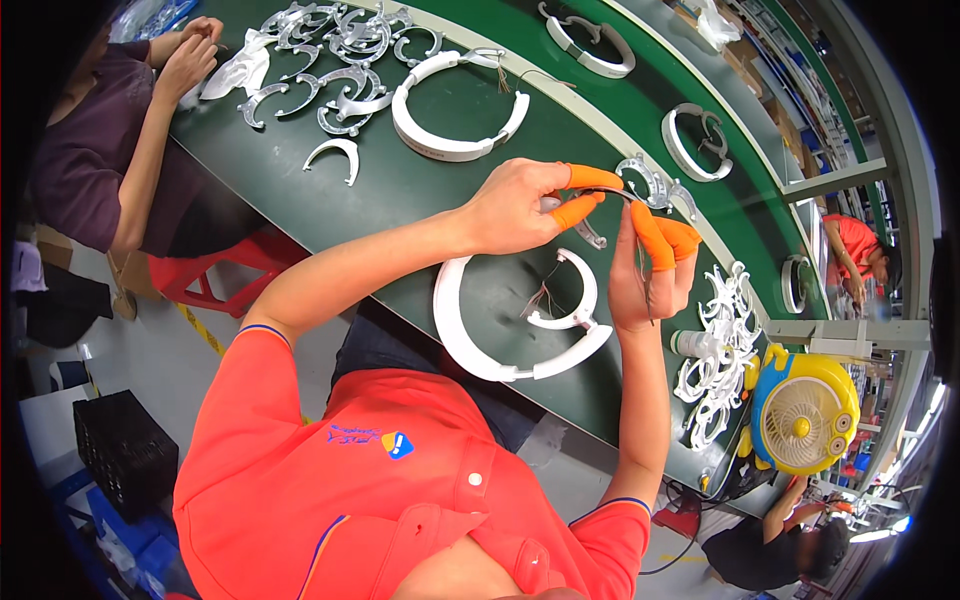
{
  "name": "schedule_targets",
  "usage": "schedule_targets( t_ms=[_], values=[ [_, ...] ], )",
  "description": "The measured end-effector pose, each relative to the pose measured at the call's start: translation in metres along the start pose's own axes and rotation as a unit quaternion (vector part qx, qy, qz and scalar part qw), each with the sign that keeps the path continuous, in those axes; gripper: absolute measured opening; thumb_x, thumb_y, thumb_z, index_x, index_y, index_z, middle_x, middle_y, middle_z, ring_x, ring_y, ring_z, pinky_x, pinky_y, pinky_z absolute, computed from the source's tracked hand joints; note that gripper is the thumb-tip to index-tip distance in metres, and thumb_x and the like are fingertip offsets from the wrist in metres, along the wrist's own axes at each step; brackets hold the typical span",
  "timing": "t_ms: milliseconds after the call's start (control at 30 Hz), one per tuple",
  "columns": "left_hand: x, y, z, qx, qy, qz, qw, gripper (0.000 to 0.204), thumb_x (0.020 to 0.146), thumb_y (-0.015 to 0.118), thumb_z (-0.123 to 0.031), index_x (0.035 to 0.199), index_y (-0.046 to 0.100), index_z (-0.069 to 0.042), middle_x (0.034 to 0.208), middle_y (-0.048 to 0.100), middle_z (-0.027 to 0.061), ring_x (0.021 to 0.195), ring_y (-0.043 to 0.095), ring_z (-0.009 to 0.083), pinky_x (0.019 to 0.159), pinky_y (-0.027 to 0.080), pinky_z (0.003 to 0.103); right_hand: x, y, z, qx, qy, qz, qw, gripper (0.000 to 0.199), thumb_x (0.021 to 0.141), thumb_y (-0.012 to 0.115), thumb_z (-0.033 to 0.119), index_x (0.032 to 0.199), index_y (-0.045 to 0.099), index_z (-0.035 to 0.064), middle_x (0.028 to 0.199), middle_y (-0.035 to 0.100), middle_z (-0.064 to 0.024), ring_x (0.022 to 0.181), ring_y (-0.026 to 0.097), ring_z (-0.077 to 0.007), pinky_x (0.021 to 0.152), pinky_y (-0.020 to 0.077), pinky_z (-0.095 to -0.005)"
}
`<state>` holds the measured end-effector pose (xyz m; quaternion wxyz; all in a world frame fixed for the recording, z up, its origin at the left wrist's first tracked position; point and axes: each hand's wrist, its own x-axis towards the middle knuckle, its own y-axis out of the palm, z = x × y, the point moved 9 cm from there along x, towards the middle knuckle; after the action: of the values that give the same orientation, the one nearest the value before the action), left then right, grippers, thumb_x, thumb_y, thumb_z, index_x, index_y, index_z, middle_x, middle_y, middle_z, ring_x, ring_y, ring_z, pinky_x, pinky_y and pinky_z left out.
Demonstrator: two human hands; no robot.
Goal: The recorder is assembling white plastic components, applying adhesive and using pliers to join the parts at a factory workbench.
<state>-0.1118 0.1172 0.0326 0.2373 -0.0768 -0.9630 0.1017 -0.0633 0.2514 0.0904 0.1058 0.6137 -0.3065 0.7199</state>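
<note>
Slim dark curved strip (612,191) with a smooth, faintly glossy look, seemingly flexible material, is held up above the dark green, matte, flat worktable (395,195), between the person's two hands. It bows into a shallow arch, the hump facing away from the person; its long axis runs roughly left to right, with the right end dipping toward the body. What it is made of cannot be told.

The left hand (508,208) reaches across from the left, forearm slanting up and away, wrist nearly straight; its orange, thin, stretchy finger covers (596,177) point right, and the covered fingertips are clamped on the strip's left part. The right hand (652,285) stands upright on a steep forearm, bare thumb and covered fingers pinched together on the right end. A thin dark wire (650,300) hangs down along that palm.

Just on the near side of the hands lies a glossy white plastic open ring (453,318), with a smaller curved arm inside it and fine loose wires (541,299) at the arm. Near the left fingertips, a pale grey curved plastic bracket (590,236) rests on the tabletop, partly hidden.
</note>
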Motion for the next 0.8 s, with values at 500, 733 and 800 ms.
schedule_targets(
  t_ms=[500,733,800],
  values=[
    [0.004,-0.007,-0.011,-0.074,0.058,-0.048,0.994,0.02,0.086,0.063,-0.007,0.103,0.064,0.001,0.086,0.068,0.0064,0.071,0.065,0.0105,0.061,0.053,0.023,-0.002,0.006,0.012,0.017,-0.004,0.008,1.0,0.026,0.065,0.073,-0.013,0.089,0.066,-0.005,0.078,0.064,-0.0116,0.065,0.059,-0.022,0.061,0.048,-0.0278],
    [0.005,-0.014,-0.014,-0.007,0.041,-0.068,0.997,0.017,0.083,0.065,-0.008,0.098,0.066,0.0,0.08,0.067,0.0039,0.061,0.059,0.0065,0.056,0.048,0.02,-0.004,-0.002,0.002,0.057,0.03,-0.026,0.998,0.023,0.064,0.073,-0.012,0.083,0.062,-0.004,0.076,0.063,-0.0131,0.06,0.059,-0.0254,0.055,0.0458,-0.0295],
    [0.005,-0.015,-0.012,-0.051,0.04,-0.092,0.994,0.016,0.081,0.067,-0.009,0.094,0.067,0.0,0.074,0.065,0.0053,0.058,0.057,0.0071,0.053,0.046,0.021,-0.005,0.003,0.004,0.059,0.037,-0.011,0.998,0.021,0.066,0.072,-0.013,0.084,0.063,-0.0056,0.077,0.064,-0.0136,0.063,0.06,-0.0235,0.059,0.0477,-0.0285]
  ],
)
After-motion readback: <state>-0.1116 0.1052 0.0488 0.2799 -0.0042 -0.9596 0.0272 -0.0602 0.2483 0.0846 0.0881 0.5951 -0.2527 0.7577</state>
